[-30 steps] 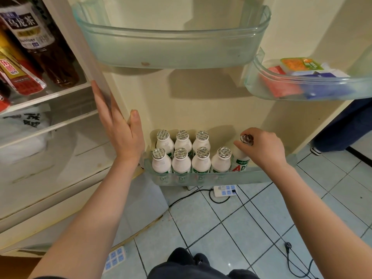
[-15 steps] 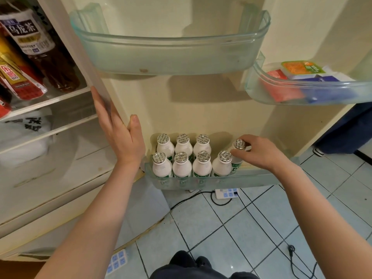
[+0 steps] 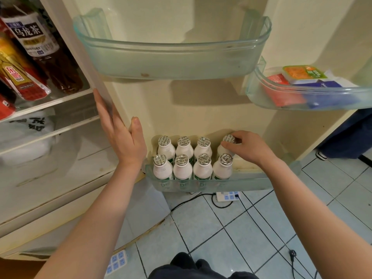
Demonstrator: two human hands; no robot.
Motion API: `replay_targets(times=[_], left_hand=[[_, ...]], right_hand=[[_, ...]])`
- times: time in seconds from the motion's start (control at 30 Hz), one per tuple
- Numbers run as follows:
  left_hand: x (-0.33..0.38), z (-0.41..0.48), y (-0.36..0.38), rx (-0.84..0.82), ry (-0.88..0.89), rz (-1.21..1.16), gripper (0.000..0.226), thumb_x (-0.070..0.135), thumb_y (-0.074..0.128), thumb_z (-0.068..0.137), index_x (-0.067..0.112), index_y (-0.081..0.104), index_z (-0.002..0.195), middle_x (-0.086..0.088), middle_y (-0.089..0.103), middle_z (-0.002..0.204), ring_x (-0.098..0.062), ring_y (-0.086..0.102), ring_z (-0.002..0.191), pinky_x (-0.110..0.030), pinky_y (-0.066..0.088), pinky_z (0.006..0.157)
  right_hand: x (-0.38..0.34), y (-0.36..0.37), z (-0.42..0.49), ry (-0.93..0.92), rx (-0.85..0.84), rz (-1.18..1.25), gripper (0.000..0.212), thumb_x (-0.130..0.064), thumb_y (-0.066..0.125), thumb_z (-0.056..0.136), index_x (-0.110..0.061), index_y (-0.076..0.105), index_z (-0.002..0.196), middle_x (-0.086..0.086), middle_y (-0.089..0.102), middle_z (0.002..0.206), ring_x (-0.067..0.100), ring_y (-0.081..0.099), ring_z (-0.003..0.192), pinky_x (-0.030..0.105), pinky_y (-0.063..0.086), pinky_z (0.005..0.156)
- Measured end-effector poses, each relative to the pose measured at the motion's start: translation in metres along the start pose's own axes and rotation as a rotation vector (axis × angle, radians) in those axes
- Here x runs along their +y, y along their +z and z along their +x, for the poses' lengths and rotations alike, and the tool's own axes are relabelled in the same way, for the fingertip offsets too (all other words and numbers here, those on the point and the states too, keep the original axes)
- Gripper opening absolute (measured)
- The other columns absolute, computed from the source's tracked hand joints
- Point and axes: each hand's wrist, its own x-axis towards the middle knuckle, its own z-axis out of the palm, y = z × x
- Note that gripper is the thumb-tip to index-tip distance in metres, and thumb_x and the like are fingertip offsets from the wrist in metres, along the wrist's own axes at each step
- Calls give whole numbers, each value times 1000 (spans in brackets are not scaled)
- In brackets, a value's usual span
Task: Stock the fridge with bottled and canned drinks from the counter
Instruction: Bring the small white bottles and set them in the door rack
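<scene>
Several small white bottles with foil caps (image 3: 182, 168) stand in two rows in the lowest door bin (image 3: 211, 184) of the open fridge. My right hand (image 3: 246, 149) pinches the neck of the rightmost back-row bottle (image 3: 228, 142), which stands in the bin. My left hand (image 3: 120, 135) lies flat with straight fingers against the inner edge of the fridge door, just left of the bin.
A wide clear door bin (image 3: 173, 57) hangs above. A second bin (image 3: 302, 97) at the right holds packets. Tea bottles (image 3: 46, 49) lie on a fridge shelf at left, a white bag (image 3: 26, 137) below. Power strips (image 3: 227, 197) and cables lie on the tiled floor.
My right hand lowered the bottle into the bin and shifted it left into the back row. My left hand stayed on the door edge.
</scene>
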Motion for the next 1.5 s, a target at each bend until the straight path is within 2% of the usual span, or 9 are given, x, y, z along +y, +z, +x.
replay_targets(times=[0.27, 0.53, 0.7, 0.83, 1.0, 1.17, 1.27, 1.4, 1.5], left_hand=[[0, -1, 1, 2, -27, -3, 52, 21, 38, 94, -4, 32, 140, -45, 15, 144, -47, 23, 139, -52, 26, 114], [-3, -1, 1, 0, -20, -20, 52, 25, 37, 97, 3, 29, 143, -43, 13, 145, -45, 20, 141, -49, 23, 115], [-1, -1, 0, -7, -29, -14, 51, 22, 38, 96, 0, 32, 141, -43, 14, 145, -46, 21, 140, -50, 24, 114], [1, 0, -1, -7, -15, -6, 50, 21, 38, 95, 3, 32, 141, -42, 14, 145, -47, 22, 140, -52, 25, 114], [3, -1, -2, -17, -37, -1, 52, 22, 38, 95, -2, 32, 141, -43, 14, 145, -48, 22, 139, -55, 26, 112], [5, 0, -4, -33, -51, 9, 55, 23, 38, 95, -10, 33, 139, -43, 14, 145, -49, 22, 139, -55, 25, 112], [4, -2, -4, -42, -69, 8, 54, 21, 38, 95, -11, 34, 139, -43, 13, 146, -48, 21, 140, -56, 25, 112], [4, -2, -5, -57, -63, 3, 53, 22, 39, 95, -3, 31, 142, -41, 11, 147, -47, 19, 141, -59, 25, 111], [3, -1, -6, -60, -57, -2, 52, 22, 39, 96, 1, 30, 143, -40, 11, 148, -46, 19, 141, -60, 25, 110]], right_hand=[[-10, 8, 4, 26, -1, 20, 32, -44, 63, 81, -12, 66, 82, 3, 63, 79, 20, 56, 77, 31, 41, 64], [-7, 8, 3, 35, -3, 30, 17, -45, 65, 80, -28, 61, 82, -10, 58, 75, 14, 54, 77, 22, 36, 58], [-7, 15, 1, 94, 3, 21, 32, -49, 60, 81, -21, 62, 95, -3, 63, 90, 19, 57, 86, 28, 38, 63], [-3, 18, -4, 141, 9, 50, 54, -60, 57, 80, -20, 59, 116, -4, 64, 106, 17, 58, 96, 27, 39, 72], [3, 20, -15, 176, -16, 199, 47, -66, 39, 87, -22, 57, 88, -12, 54, 76, 10, 50, 74, 23, 33, 58], [13, 29, -33, 200, 179, 285, 41, -55, 36, 93, -20, 57, 91, -9, 57, 84, 11, 52, 78, 21, 34, 59], [18, 39, -40, 205, 168, 327, 45, -54, 34, 94, -23, 57, 117, -10, 55, 106, 11, 48, 96, 25, 37, 75], [17, 46, -35, 297, 45, 545, 58, -59, 29, 94, -26, 40, 140, -5, 43, 143, 17, 45, 126, 39, 34, 107], [10, 47, -24, 347, -100, 698, 62, -64, 22, 92, -28, 38, 139, -3, 43, 144, 19, 46, 127, 40, 36, 107]])
